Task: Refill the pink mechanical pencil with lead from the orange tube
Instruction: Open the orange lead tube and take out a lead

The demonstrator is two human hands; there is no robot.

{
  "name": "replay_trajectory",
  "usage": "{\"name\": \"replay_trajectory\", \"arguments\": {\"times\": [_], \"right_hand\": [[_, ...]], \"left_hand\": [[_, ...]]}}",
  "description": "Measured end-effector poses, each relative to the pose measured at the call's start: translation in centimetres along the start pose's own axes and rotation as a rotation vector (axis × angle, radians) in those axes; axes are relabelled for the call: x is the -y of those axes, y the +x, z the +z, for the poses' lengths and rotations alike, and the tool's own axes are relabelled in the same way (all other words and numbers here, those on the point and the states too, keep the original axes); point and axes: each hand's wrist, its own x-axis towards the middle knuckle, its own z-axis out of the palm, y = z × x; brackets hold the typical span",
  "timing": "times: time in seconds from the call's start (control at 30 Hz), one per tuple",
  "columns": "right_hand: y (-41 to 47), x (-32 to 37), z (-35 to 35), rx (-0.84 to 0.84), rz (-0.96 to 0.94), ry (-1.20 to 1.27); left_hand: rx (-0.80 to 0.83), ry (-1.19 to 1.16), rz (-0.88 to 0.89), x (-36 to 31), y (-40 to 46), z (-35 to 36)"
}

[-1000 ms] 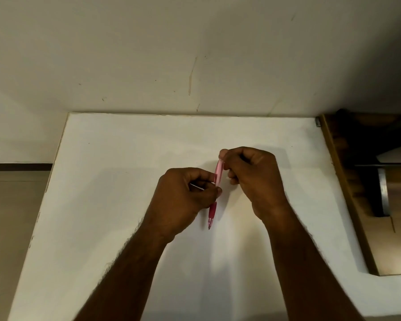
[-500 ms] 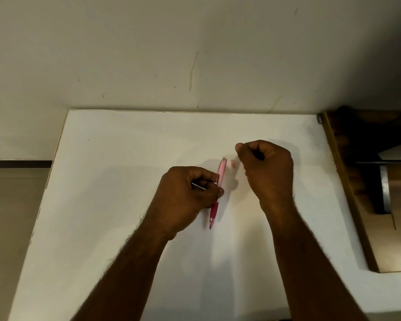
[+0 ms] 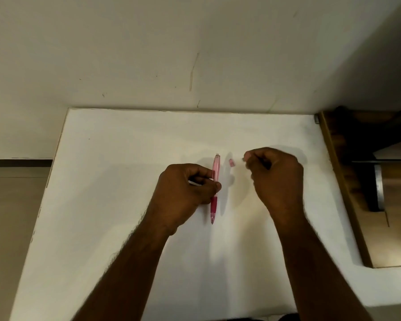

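- The pink mechanical pencil (image 3: 215, 181) is the landmark here: it is held above the white table (image 3: 107, 205), nearly upright as the camera sees it, with the tip toward the person and the open top end away.
- The left hand (image 3: 185, 193) is to the left of the pencil, and its grip is pinching the pencil at the middle of the barrel, just above the darker pink rubber part.
- A small pink cap (image 3: 231, 162) lies on the table just to the right of the pencil's top end, not touching it.
- The right hand (image 3: 276, 179) is further to the right of the pencil, beyond the cap, apart from both.
- Its grip is pressed together at the fingertips; something very small and pale shows there, but I cannot tell what it is.
- An orange tube is not something I can make out anywhere near the pencil.
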Motion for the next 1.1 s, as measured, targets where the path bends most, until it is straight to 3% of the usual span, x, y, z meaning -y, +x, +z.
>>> {"name": "replay_trajectory", "arguments": {"times": [0.07,0.17,0.4,0.6,0.87,1.1], "right_hand": [[-1.8,0.8,-0.4,0.136,0.097,0.164],[-4.5,1.3,0.2,0.342,0.104,0.130],[-5.1,1.7,0.0,0.483,0.089,0.200],[-5.2,1.4,0.7,0.435,0.056,0.060],[-5.5,1.5,1.5,0.365,-0.052,-0.202],[-5.6,2.1,2.1,0.338,-0.111,-0.299]], "left_hand": [[0.002,-0.009,0.009,-0.1,-0.2,0.0],[0.029,0.013,0.041,0.0,-0.6,-0.1],[0.002,0.017,0.063,0.3,-0.7,-0.7],[-0.010,0.098,0.102,0.0,-1.1,-0.5],[-0.389,0.413,0.119,1.5,-3.8,-2.9],[-0.394,0.601,-0.035,2.6,-2.9,-2.9]]}}
